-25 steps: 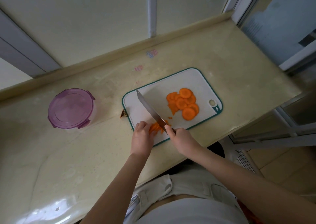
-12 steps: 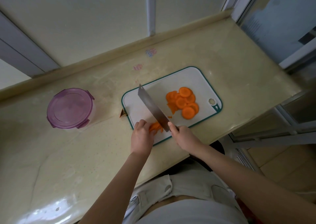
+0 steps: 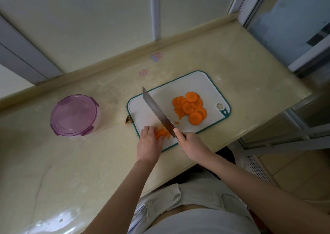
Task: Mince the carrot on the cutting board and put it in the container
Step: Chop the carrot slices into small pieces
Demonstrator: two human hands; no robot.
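Counter (image 3: 232,55): pale yellow stone (glossy glare at near left).
Wall (image 3: 71,28): cream panels, grey vertical strips.
Floor (image 3: 294,171): beige tiles, right.

The steel-bladed kitchen knife (image 3: 157,110) in the right hand (image 3: 191,144) has lifted. A second ago it stood edge-down, showing only a thin line. Now its broad flat face shows, beside the small heap of cut orange carrot pieces (image 3: 161,131) held by the left hand (image 3: 149,143). Its tip has swung towards 11 o'clock, past the far edge of the white teal-rimmed plastic cutting board (image 3: 205,83).
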